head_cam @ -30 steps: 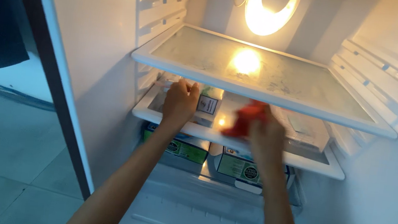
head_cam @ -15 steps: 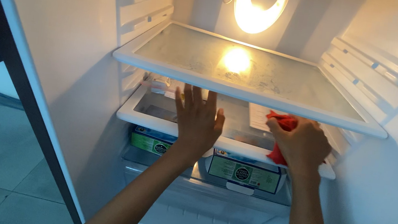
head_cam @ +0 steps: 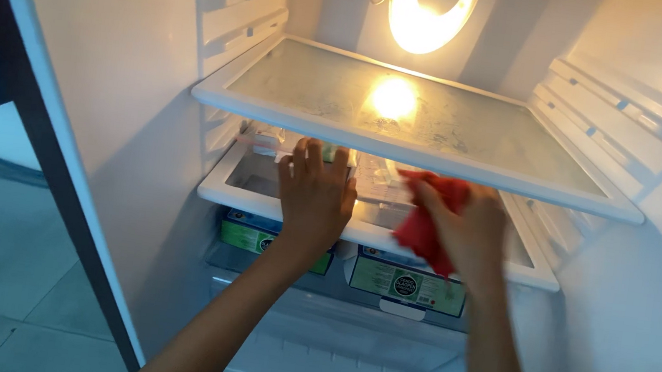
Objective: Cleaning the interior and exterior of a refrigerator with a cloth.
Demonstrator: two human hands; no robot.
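Head view: blurred right hand (head_cam: 472, 233) and red cloth (head_cam: 425, 223) hide middle shelf (head_cam: 217, 189).

— What colour is the cloth (head_cam: 426, 223) just under the upper shelf (head_cam: 403, 149)?
— Bright red, plain, no pattern.
— And that shelf itself?
— White rim, pale frosted glass with cloudy streaks and a yellow-orange glare from the glowing lamp (head_cam: 428, 9) above it.
— Below it?
— The lower shelf (head_cam: 250, 193) is white-rimmed too. Beneath that shelf sit cartons (head_cam: 407, 284), green-fronted with blue tops and round dark emblems.
— The walls (head_cam: 122, 101)?
— White, tinted warm. Left of them, the door edge (head_cam: 54, 177) is black.
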